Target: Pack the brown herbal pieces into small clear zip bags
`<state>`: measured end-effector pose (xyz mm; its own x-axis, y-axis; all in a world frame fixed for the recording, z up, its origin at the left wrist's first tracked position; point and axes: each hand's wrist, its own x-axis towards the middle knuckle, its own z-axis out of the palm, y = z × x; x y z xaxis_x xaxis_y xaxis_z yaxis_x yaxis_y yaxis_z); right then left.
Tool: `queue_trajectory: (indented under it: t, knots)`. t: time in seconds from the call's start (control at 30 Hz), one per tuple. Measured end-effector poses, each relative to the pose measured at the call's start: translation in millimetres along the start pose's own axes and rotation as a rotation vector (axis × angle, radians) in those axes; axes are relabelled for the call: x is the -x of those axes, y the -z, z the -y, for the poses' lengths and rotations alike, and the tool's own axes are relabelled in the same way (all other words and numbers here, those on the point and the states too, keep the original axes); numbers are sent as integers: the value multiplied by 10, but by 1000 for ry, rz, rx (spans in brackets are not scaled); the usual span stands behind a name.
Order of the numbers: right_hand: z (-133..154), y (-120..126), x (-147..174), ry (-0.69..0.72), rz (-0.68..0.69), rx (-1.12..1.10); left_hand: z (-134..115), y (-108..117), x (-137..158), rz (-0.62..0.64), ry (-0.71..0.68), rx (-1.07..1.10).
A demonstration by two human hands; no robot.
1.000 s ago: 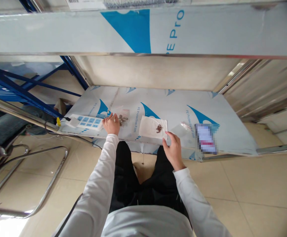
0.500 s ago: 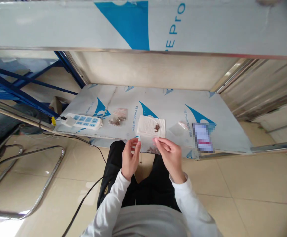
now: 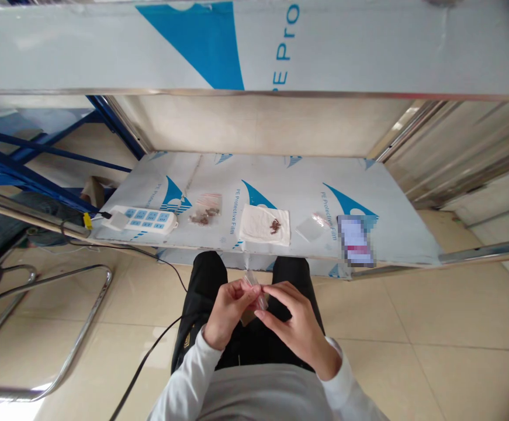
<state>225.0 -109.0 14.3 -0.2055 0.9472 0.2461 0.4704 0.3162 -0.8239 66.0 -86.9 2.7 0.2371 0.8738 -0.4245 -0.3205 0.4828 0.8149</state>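
Observation:
Over my lap, my left hand [image 3: 231,305] pinches a small clear plastic zip bag [image 3: 262,300] with a reddish strip between thumb and fingers. My right hand [image 3: 297,320] meets it from the other side, with forefinger and thumb around the bag's right part. What the bag contains, if anything, is hard to make out behind my fingers. Beyond my hands, a folded white cloth or tissue [image 3: 256,229] lies near the shelf's front edge. On it rests a little heap of small brown pieces [image 3: 275,225].
On the film-covered shelf [image 3: 276,175] lie a bag of brown pieces [image 3: 205,211], another clear zip bag [image 3: 310,229], a phone [image 3: 355,241] and a power strip [image 3: 149,220]. An upper shelf [image 3: 346,52] crosses above. A metal-framed chair [image 3: 100,292] stands left.
Both hands have drawn back from the shelf edge toward my body and closer together. The clear bag now shows between them above my lap.

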Motion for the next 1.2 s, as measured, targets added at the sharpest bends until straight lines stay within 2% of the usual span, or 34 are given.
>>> queue_trajectory:
  t: [0.13, 0.3, 0.37, 0.47, 0.53, 0.63, 0.7, 0.83, 0.93, 1.07, 1.2]
  knots:
    - [90, -77, 9, -184, -34, -60, 13, -17, 14, 3, -22, -63]
    - [54, -55, -9, -275, 147, -231, 58, 47, -45, 70, 46, -100]
    - [-6, -46, 3, -289, 86, -135, 79, 62, -52, 26, 36, -128]
    - [-91, -33, 16, -309, -146, 70, 87, 48, -37, -132, 7, -190]
    - [-96, -21, 2, -310, -236, 59, 84, 18, -23, -209, -20, -203]
    - [-13, -32, -44, -247, -158, -73, 94, -38, -13, -227, -63, -139]
    - [53, -68, -71, -190, -94, -114, 112, -63, -9, -197, -57, -36]
    - [89, -124, -83, -120, -86, -65, 127, -42, 23, -57, 33, 111]
    - [56, -91, -75, -144, -19, -10, 126, 3, 50, -4, 29, 50]
    - [8, -43, -60, -230, 57, -60, 161, 11, 60, -38, 6, -77]
    - [-56, -92, -36, -188, -18, 171, 191, -37, 83, -101, 6, -238]
